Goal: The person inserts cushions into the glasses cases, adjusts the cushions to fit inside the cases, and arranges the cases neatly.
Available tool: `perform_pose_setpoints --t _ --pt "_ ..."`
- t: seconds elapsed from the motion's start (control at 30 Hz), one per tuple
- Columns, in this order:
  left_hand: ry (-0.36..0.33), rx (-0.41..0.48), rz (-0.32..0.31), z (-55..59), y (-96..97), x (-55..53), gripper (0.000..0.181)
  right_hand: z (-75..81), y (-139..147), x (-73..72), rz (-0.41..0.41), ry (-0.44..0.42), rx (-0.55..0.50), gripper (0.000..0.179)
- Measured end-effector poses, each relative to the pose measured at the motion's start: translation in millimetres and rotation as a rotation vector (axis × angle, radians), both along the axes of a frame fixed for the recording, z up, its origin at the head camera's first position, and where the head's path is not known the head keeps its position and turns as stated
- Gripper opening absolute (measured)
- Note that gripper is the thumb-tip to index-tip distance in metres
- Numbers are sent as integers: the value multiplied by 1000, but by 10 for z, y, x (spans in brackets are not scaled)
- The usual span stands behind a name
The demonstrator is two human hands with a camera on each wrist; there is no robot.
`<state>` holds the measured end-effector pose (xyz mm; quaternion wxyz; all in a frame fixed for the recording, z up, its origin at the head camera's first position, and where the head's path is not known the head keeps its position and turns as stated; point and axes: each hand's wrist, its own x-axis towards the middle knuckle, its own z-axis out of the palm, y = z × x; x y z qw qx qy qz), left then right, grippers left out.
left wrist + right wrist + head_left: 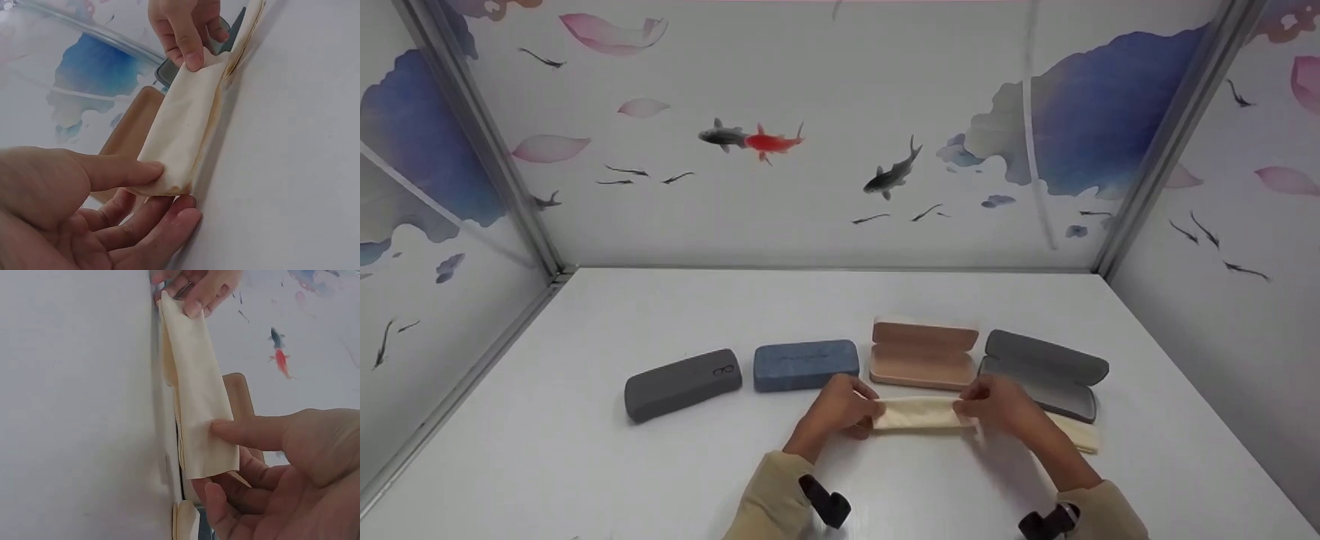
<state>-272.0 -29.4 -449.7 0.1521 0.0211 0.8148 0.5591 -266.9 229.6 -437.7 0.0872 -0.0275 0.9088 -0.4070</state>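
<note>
A folded cream cloth (919, 414) is stretched flat between both hands, in front of an open tan glasses case (922, 365). My left hand (844, 405) pinches one end, thumb on top and fingers beneath. At the other end, my right hand (1006, 409) holds the cloth the same way. The wrist views show layered folds (179, 405) along its lower edge. Just behind the right hand stands an open grey glasses case (1046, 367). A second folded cream cloth (1078, 433) lies in front of that case, partly hidden by the right forearm.
To the left, a closed blue glasses case (805, 365) and a closed dark grey glasses case (682, 385) with a small glasses mark lie on the white table (547, 450). Printed panels (825, 210) with metal corner posts enclose the table at the back and sides.
</note>
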Motion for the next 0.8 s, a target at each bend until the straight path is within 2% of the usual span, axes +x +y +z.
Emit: perform_pose_setpoints --t 0.1,0.3,0.47,0.57,0.8 --pt "-11 70 36 -35 -15 -21 21 -27 16 -18 -27 -35 -60 24" --pt "-16 169 151 -62 20 -72 31 -68 25 -92 -85 -72 -203 41" --pt "-7 222 181 -16 50 -155 32 -30 31 -117 -109 -53 -291 42" --pt "3 211 202 21 69 -218 30 -5 30 -155 -143 -40 -304 42" --pt "24 190 274 126 114 -353 23 72 -21 -319 -310 -35 -252 42"
